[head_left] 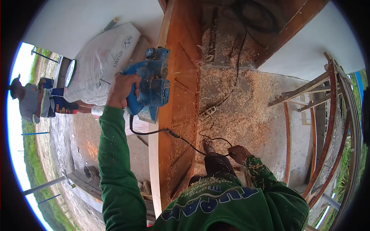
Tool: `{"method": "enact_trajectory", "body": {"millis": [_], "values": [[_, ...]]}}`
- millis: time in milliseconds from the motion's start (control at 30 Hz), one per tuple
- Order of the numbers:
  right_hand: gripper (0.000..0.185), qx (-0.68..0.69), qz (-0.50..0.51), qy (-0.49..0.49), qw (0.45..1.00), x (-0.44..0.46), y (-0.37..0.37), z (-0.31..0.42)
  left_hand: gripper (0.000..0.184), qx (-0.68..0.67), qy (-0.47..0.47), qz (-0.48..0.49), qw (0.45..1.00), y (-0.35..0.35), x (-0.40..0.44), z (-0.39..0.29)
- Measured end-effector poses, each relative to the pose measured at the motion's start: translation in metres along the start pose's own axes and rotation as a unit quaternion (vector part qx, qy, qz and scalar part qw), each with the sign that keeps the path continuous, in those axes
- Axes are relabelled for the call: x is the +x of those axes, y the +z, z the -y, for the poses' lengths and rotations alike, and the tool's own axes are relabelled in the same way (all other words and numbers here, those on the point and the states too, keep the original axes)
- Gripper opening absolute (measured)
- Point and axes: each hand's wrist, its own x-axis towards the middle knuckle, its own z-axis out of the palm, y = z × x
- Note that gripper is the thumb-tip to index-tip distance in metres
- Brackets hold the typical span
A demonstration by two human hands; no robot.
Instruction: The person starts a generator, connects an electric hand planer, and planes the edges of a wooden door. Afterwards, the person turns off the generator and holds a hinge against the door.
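My left hand (122,89) is wrapped round the handle of a blue electric planer (154,82). The planer rests along the pale edge of an orange-brown wooden door (179,96), which stands on its side in front of me. From the planer's rear a black cord (173,133) runs across the door to my right hand (239,154), whose fingers are closed on it. Wood shavings cling to the door's face and to my green shirt. The planer body hides its blade and the wood under it.
Wood shavings (239,119) cover the concrete floor. White sacks (102,61) are stacked at the left, and beyond them stands another person (31,98). A wooden frame (331,96) leans at the right. A hollow block (210,111) lies near the door.
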Motion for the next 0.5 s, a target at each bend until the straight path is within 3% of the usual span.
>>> {"method": "enact_trajectory", "body": {"millis": [200, 333, 467, 500], "values": [[0.026, 0.027, -0.033, 0.032, 0.999, 0.003, -0.019, 0.005, 0.017, 0.018, 0.007, -0.001, 1.0, -0.001, 0.062, -0.02], [0.025, 0.015, -0.092, -0.018, 0.996, 0.007, -0.02, 0.001, 0.018, 0.011, 0.009, -0.005, 1.0, 0.005, 0.108, -0.036], [0.02, 0.041, -0.089, 0.058, 0.994, 0.005, -0.037, 0.015, 0.018, -0.012, 0.008, -0.004, 1.0, 0.01, 0.156, -0.058], [0.022, 0.035, -0.121, 0.02, 0.992, 0.004, -0.033, 0.007, 0.018, -0.014, 0.007, -0.013, 1.0, 0.013, 0.163, -0.065]]}}
